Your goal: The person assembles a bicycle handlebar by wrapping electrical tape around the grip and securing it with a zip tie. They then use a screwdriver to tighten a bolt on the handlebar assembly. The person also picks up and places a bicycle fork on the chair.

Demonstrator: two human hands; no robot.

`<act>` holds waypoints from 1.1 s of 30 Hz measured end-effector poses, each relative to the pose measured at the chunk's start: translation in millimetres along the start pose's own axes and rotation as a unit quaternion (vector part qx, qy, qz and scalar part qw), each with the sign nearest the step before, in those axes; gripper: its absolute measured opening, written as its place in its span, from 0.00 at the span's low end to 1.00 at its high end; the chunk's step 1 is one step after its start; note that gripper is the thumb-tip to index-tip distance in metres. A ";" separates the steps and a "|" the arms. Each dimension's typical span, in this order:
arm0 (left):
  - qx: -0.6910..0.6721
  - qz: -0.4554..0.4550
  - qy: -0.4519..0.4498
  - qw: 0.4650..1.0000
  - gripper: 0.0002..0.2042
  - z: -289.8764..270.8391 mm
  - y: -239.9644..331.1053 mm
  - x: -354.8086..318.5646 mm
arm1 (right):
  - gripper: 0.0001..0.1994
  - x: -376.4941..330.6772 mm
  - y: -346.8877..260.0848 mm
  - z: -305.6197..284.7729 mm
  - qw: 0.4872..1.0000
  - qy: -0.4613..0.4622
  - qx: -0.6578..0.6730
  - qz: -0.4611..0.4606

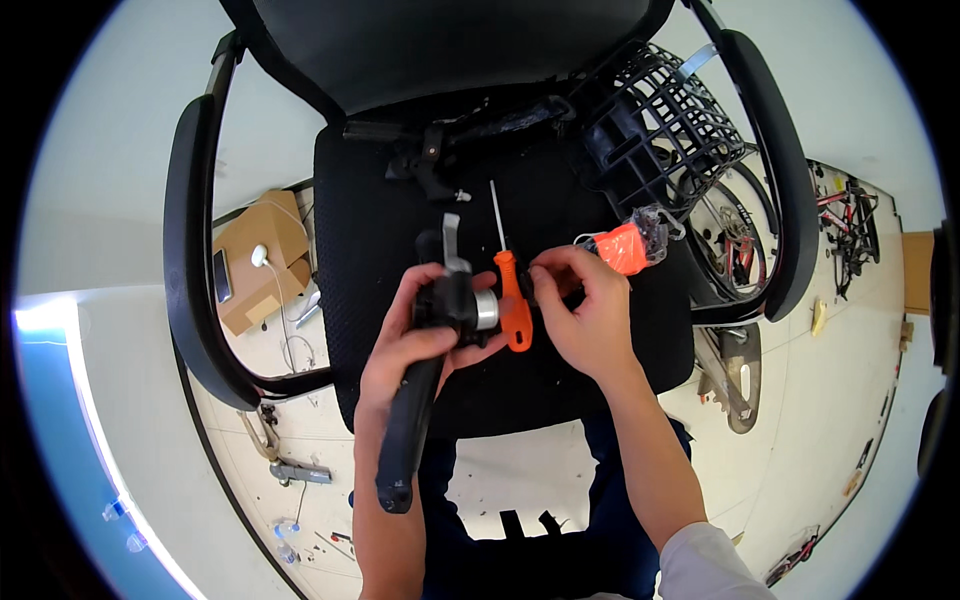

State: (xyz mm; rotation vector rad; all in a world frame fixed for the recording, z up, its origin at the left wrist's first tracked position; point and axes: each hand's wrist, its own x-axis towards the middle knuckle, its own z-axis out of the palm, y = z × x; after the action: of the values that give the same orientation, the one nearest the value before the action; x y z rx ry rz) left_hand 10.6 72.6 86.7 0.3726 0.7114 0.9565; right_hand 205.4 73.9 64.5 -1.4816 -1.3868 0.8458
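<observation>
Head view: on the black chair seat [350,210] before you, an orange-handled screwdriver [513,300] lies between your hands, and a black clamp-like part [432,150] lies toward the backrest; a black lattice basket [690,110] sits at the far right corner, its dark contents unclear; clear plastic wraps an orange item [622,248] near it; at left, a cardboard box [255,285] bears a phone [221,275]; your left hand [400,360], fingers curled closed, holds a black handlebar grip [403,440] over the seat; your right hand [590,315] has thumb and forefinger nearly pinched, on what you cannot tell
</observation>
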 end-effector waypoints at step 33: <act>0.098 0.072 0.034 0.992 0.17 31.2 -38.1 44.6 | 0.07 -23.9 42.0 -120.3 0.973 -0.092 -0.208 0.036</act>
State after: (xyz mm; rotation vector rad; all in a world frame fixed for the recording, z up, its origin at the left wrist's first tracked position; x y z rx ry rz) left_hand 72.4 90.1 69.8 0.5720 0.8516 1.0426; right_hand 328.3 32.9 65.4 -1.8151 -1.7346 0.7834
